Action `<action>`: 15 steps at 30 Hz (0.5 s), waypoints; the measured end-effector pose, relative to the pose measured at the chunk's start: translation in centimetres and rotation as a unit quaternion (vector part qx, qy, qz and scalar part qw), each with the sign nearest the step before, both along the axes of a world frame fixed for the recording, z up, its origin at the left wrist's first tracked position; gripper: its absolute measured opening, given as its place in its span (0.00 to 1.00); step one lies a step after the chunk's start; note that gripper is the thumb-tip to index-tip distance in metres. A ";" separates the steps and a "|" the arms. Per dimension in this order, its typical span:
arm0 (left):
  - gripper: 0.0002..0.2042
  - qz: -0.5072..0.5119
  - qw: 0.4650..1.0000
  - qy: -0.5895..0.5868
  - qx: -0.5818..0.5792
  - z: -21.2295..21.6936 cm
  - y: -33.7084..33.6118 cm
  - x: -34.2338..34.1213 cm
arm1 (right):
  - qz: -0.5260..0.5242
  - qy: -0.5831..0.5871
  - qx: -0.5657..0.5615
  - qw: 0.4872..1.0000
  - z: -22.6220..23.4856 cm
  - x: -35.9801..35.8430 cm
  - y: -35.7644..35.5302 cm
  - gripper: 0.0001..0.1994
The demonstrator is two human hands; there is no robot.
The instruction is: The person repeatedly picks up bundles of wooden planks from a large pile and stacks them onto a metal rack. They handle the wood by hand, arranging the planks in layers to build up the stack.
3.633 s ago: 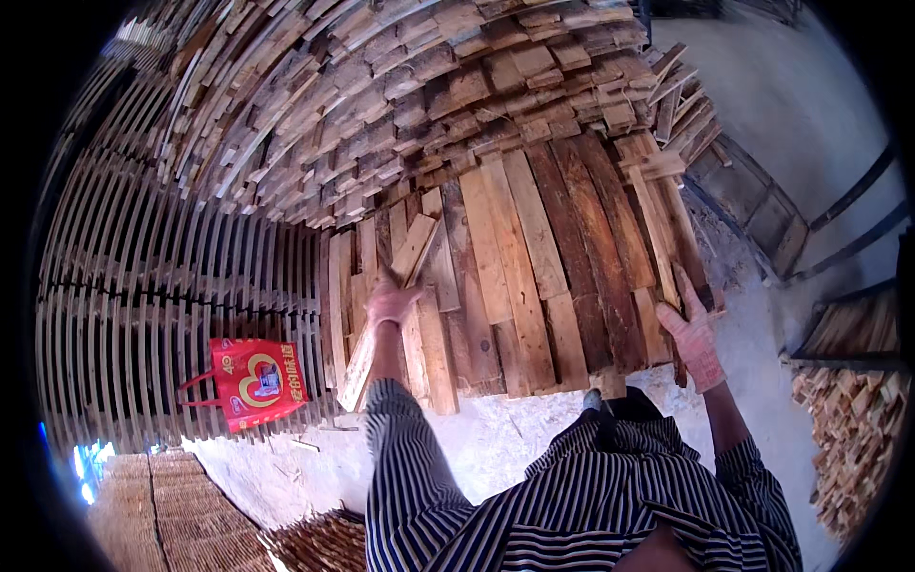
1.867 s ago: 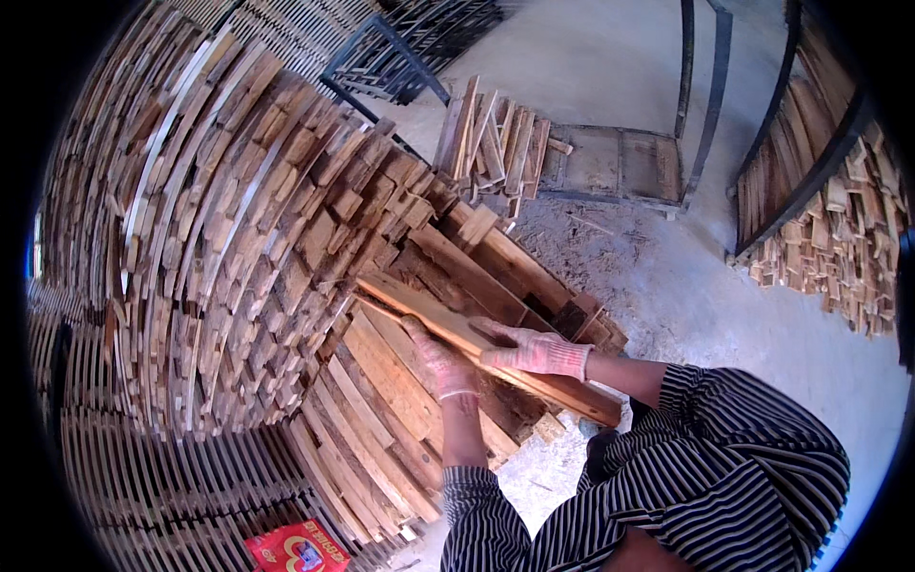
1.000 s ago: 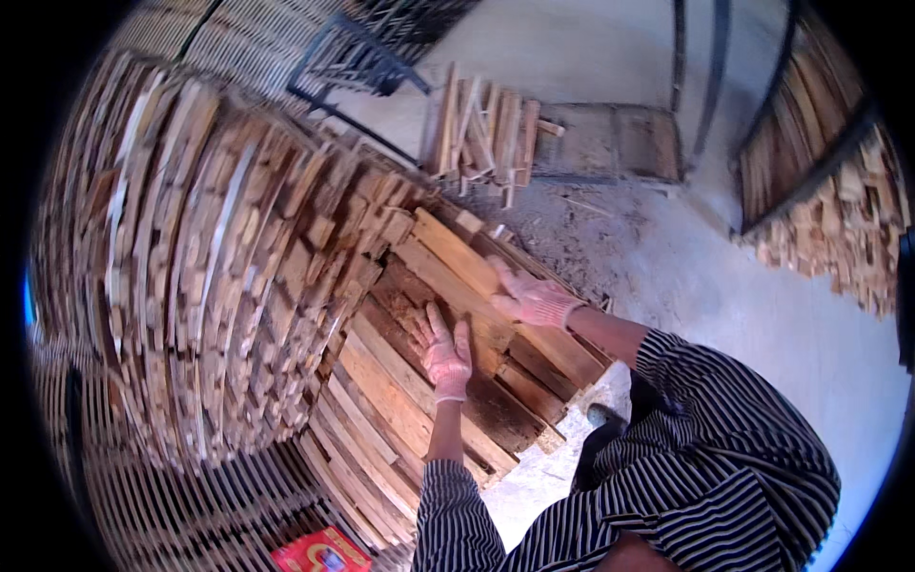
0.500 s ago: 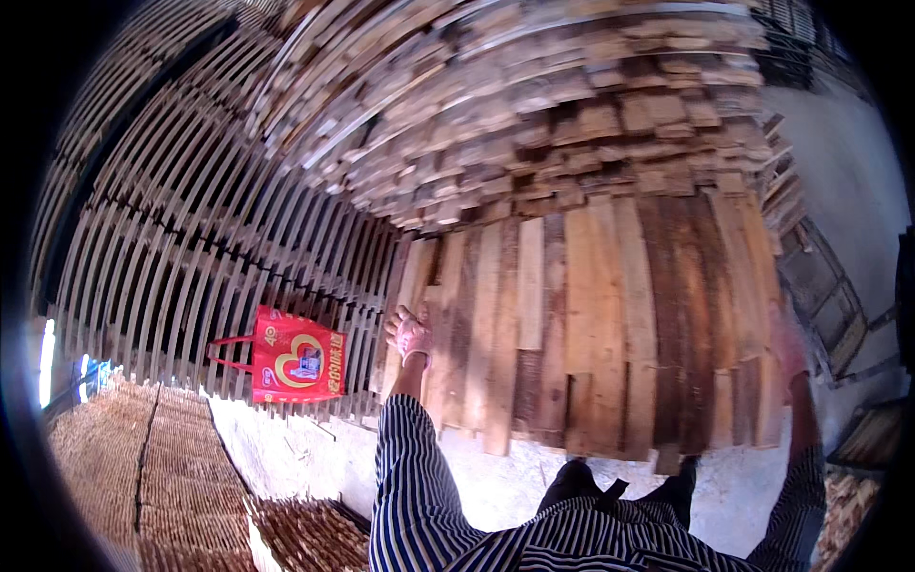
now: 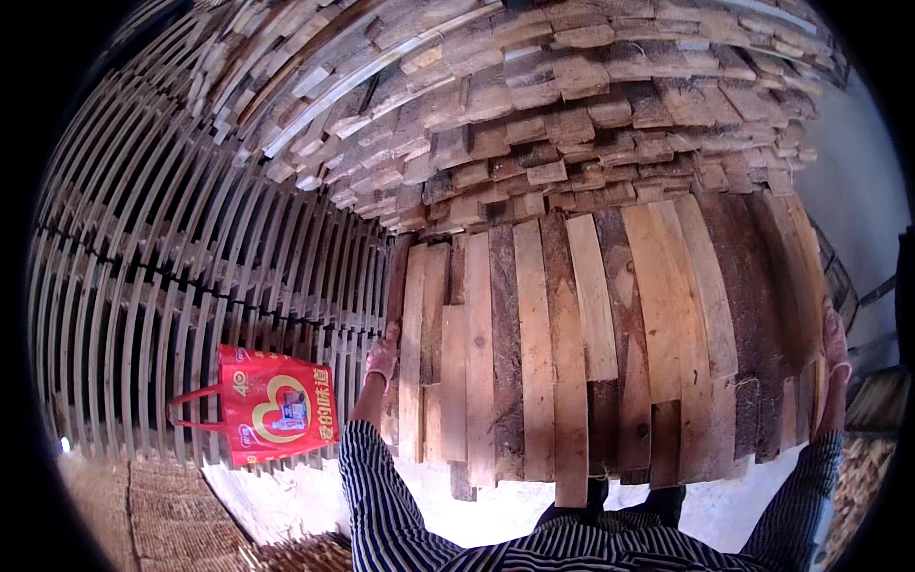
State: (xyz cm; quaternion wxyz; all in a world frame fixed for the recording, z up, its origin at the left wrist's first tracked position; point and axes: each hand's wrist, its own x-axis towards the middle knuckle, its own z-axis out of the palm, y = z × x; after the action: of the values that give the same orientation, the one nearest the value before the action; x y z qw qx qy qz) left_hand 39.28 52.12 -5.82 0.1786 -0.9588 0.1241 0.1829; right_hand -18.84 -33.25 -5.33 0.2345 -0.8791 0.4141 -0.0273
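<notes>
In front of me lies a row of rough wooden planks (image 5: 479, 362), side by side, lengthwise away from me, with uneven near ends. Some are pale, others dark with bark. My left hand (image 5: 381, 355), in a pink glove, lies flat along the row's left edge. Against the outer plank on the right rests my right hand (image 5: 836, 348), also in a pink glove, fingers stretched out and seen edge-on. Neither hand is wrapped round a single plank. The hands' inner sides are partly hidden against the wood.
A high stack of planks (image 5: 562, 76) rises behind the row. On the left is a wall of spaced wooden slats (image 5: 191, 286), with a red carrier bag (image 5: 286, 448) in front of it. More stacked slats (image 5: 176, 515) stand at the lower left. A grey wall (image 5: 858, 172) is on the right.
My left hand has moved from atop the planks, fingers spread, to the row's left edge. The right hand, blurred before, now rests at the right edge. The view has shifted.
</notes>
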 end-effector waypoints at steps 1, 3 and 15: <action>0.26 0.027 0.998 0.006 -0.063 0.5 0.0 -0.3 | -0.003 0.001 0.003 1.000 1.0 0.6 0.8 0.28; 0.27 0.143 0.970 0.044 -0.189 1.3 -0.2 -0.5 | -0.002 -0.004 0.015 1.000 3.5 1.7 2.7 0.28; 0.38 0.240 0.898 0.016 -0.369 2.4 -8.1 -0.8 | -0.169 -0.007 0.045 0.984 2.1 3.4 4.0 0.33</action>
State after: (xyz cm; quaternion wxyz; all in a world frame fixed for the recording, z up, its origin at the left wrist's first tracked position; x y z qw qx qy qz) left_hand 38.49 44.06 -3.47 -0.2389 -0.9537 -0.0483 0.1764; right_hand -15.40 -29.23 -3.22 0.2690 -0.7845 0.5561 -0.0536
